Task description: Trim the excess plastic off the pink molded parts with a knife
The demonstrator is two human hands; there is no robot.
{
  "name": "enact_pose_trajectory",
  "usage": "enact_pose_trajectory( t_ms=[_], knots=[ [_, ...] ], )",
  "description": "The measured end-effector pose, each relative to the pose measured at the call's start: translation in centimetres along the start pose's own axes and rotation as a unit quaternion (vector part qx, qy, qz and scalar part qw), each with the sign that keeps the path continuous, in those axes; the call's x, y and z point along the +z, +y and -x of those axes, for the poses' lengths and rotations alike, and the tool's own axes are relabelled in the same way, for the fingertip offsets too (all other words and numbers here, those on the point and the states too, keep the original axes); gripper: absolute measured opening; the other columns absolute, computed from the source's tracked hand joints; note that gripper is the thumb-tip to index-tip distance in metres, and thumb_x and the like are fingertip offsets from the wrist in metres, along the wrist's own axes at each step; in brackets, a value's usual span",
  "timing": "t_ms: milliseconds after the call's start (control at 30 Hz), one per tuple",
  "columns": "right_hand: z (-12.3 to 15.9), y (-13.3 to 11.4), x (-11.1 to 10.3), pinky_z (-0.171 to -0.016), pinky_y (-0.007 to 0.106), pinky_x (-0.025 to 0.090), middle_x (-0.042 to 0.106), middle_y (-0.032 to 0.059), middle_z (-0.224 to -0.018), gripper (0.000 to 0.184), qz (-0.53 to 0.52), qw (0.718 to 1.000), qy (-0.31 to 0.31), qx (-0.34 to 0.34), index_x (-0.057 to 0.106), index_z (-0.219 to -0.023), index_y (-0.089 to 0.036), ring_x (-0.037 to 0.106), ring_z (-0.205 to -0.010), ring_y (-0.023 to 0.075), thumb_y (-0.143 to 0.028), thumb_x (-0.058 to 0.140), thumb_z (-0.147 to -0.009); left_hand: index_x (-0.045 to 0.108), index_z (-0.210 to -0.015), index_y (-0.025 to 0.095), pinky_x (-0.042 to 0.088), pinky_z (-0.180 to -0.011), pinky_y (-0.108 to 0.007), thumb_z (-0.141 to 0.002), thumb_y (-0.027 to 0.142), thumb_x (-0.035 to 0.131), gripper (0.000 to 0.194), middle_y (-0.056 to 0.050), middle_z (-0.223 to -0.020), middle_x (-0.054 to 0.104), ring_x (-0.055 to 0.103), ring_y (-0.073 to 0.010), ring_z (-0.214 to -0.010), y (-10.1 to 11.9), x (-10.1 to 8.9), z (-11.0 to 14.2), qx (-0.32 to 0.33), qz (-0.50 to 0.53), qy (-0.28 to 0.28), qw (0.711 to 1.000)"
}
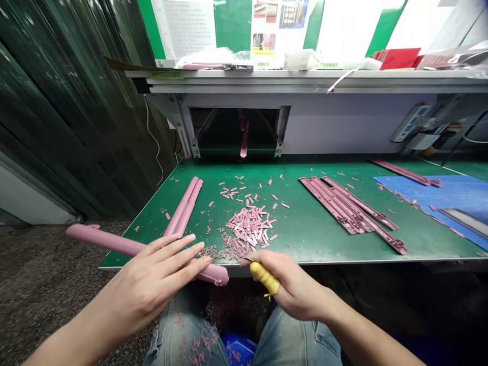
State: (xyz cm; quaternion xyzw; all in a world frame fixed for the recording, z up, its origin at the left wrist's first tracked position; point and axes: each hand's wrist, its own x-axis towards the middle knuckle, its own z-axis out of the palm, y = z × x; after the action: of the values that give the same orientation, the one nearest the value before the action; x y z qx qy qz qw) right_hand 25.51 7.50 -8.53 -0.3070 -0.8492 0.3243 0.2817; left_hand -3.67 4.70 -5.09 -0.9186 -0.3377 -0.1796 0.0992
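Wore faded, seam-stitched blue jeans (284,340), plus ridged yellow wrap (265,278) tied on right thumb (281,298). Had bare forearms (354,317).

The tube (110,242) looks like smooth, matt plastic, ragged at one end. The desk (301,229) has a smooth green top with a faint sheen. The yellow handle (265,278) looks matt, the jeans (305,340) are cloth, the curtain (76,101) glossy plastic, the floor (23,264) rough.

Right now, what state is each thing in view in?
Left hand: laid over the long tube
Right hand: closed on the yellow tool
Yellow tool: tip exposed
Long tube: slanted, ends past the table edges
Paired tubes: side by side
Small pieces: heaped, some scattered
Flat strips: overlapping pile
Jeans: strewn with shavings
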Motion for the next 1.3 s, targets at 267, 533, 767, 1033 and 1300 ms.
enact_pose_trajectory(
  t_ms=[267,533,767,1033,1300],
  knots=[
    [-2.1,-0.1,2.5,-0.048,0.028,0.015,0.053,-0.0009,-0.064,0.035,0.310,0.932,0.080,-0.167,0.053,-0.073,-0.019,0.041,-0.055,0.0120,-0.046,0.049,-0.095,0.052,-0.133,0.031,0.022,-0.115,-0.045,-0.092,0.004,0.033,0.053,0.002,-0.130,0.063,0.046,-0.0210,-0.132,0.8,-1.6,-2.1,0.066,0.015,0.023,0.997],
    [-2.1,-0.8,1.5,-0.050,0.028,0.019,0.047,-0.0019,-0.062,0.032,0.287,0.932,0.088,-0.205,0.047,-0.067,-0.019,0.035,-0.054,0.0124,-0.031,0.045,-0.097,0.040,-0.144,0.028,0.030,-0.112,-0.039,-0.092,0.012,0.043,0.054,-0.001,-0.126,0.066,0.057,-0.0203,-0.119,0.3,-2.2,-0.9,0.070,0.000,-0.018,0.997],
    [-1.7,-1.3,1.9,-0.051,0.029,0.019,0.046,-0.0005,-0.061,0.040,0.293,0.930,0.126,-0.181,0.049,-0.067,-0.019,0.034,-0.054,0.0131,-0.033,0.034,-0.101,0.043,-0.143,0.020,0.052,-0.094,-0.029,-0.084,0.010,0.060,0.062,-0.007,-0.119,0.069,0.065,-0.0200,-0.108,1.7,0.3,0.8,0.006,0.057,0.058,0.997],
    [-2.1,-1.2,2.0,-0.052,0.029,0.019,0.046,-0.0003,-0.060,0.038,0.297,0.925,0.178,-0.158,0.053,-0.067,-0.018,0.036,-0.055,0.0127,-0.036,0.041,-0.098,0.043,-0.142,0.030,0.058,-0.090,-0.030,-0.081,0.019,0.066,0.066,-0.001,-0.130,0.063,0.067,-0.0242,-0.106,5.3,0.6,0.7,-0.142,0.128,0.054,0.980],
    [-2.4,0.0,2.5,-0.052,0.029,0.018,0.046,-0.0005,-0.060,0.040,0.328,0.914,0.170,-0.169,0.050,-0.066,-0.019,0.035,-0.054,0.0127,-0.034,0.036,-0.100,0.048,-0.139,0.032,0.057,-0.087,-0.028,-0.083,0.025,0.064,0.058,0.002,-0.131,0.061,0.068,-0.0241,-0.104,6.1,2.0,0.6,-0.198,0.137,0.074,0.968]
  ],
)
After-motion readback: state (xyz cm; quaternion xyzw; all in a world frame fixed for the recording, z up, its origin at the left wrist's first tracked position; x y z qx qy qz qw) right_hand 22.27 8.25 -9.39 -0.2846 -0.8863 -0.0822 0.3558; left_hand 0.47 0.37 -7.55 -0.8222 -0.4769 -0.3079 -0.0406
